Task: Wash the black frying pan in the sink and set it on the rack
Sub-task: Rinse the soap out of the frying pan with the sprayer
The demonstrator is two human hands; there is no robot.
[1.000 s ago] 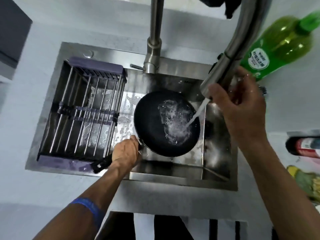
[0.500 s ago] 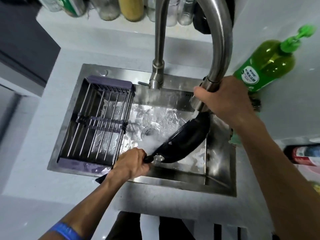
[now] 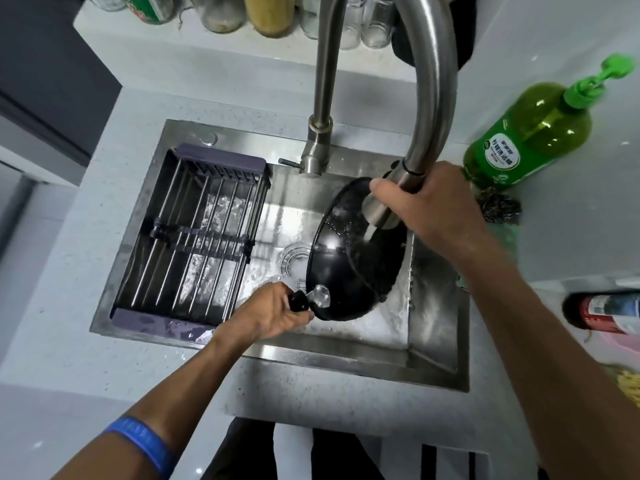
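Note:
The black frying pan is tipped up on edge in the right half of the steel sink, its wet underside facing me. My left hand grips the pan's handle at its lower left. My right hand is closed around the pull-out spray head of the faucet, held right over the pan's upper part. The wire rack with purple ends sits across the left half of the sink and holds nothing.
A green dish soap bottle lies on the counter at the right, with a dark scrubber below it. Jars and bottles line the back ledge. A red canister lies at the right edge. The drain shows mid-sink.
The pan went from lying flat with water pouring inside it to tipped on edge, underside up. My right hand swung the spray head left over it. My head view lifted.

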